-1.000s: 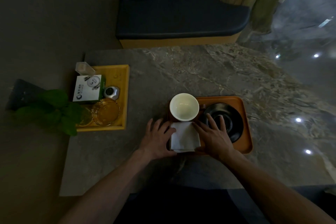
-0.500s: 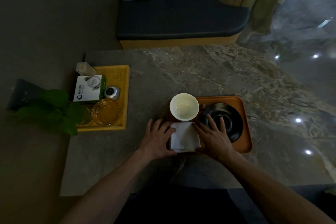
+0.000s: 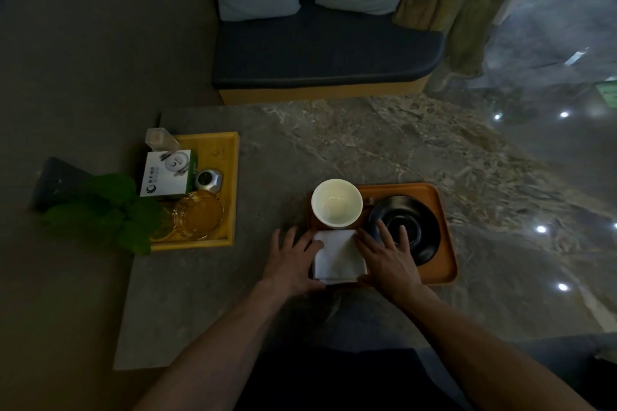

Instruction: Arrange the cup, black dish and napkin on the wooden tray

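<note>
An orange-brown wooden tray point(image 3: 434, 197) lies on the marble table. A white cup point(image 3: 336, 203) stands upright at its far left. A round black dish point(image 3: 414, 227) fills its right half. A folded white napkin point(image 3: 339, 257) lies flat at the tray's near left, just below the cup. My left hand point(image 3: 292, 259) rests with spread fingers against the napkin's left edge. My right hand point(image 3: 389, 259) lies flat against the napkin's right edge, its fingertips over the dish's near-left rim. Neither hand lifts anything.
A yellow tray point(image 3: 230, 190) at the table's left holds a white-green box point(image 3: 168, 173), a small metal object point(image 3: 207, 180), a glass ashtray point(image 3: 198, 215) and a clear holder point(image 3: 160, 140). A green plant point(image 3: 100, 210) overhangs its left. A cushioned bench point(image 3: 320, 53) stands beyond the table.
</note>
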A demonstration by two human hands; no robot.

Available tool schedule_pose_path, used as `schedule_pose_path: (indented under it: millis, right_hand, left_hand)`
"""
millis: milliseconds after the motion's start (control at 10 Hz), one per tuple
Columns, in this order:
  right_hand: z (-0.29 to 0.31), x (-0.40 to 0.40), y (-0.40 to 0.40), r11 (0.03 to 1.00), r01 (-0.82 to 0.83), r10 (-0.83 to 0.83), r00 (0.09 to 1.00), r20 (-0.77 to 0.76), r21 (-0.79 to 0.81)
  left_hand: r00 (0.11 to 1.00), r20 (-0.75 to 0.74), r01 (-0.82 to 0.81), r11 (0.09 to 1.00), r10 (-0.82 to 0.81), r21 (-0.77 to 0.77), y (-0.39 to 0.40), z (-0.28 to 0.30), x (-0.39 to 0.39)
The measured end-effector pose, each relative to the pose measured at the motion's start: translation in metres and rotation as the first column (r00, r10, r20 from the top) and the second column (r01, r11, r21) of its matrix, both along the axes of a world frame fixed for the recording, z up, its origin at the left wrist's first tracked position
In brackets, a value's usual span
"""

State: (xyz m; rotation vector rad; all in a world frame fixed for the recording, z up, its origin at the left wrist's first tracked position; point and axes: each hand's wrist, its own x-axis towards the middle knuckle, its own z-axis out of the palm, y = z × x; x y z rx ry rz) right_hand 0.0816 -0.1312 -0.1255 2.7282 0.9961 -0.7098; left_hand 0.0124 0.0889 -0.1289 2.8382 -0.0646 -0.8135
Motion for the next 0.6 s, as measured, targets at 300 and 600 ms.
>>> schedule_pose_path:
  millis: [300, 600]
  right_hand:
    - [0.011, -0.013, -0.008, 0.983, 0.069, -0.069, 0.998, -0.01, 0.168]
    - [0.071, 0.016, -0.075, 0.951, 0.033, -0.021, 0.999, -0.045, 0.307]
  left_hand:
    - [0.997, 0.012, -0.078, 0.995, 0.079, -0.062, -0.011, 0.029, -0.001]
    - [0.961, 0.056, -0.244, 0.927, 0.271, -0.286, -0.031, 0.087, -0.005]
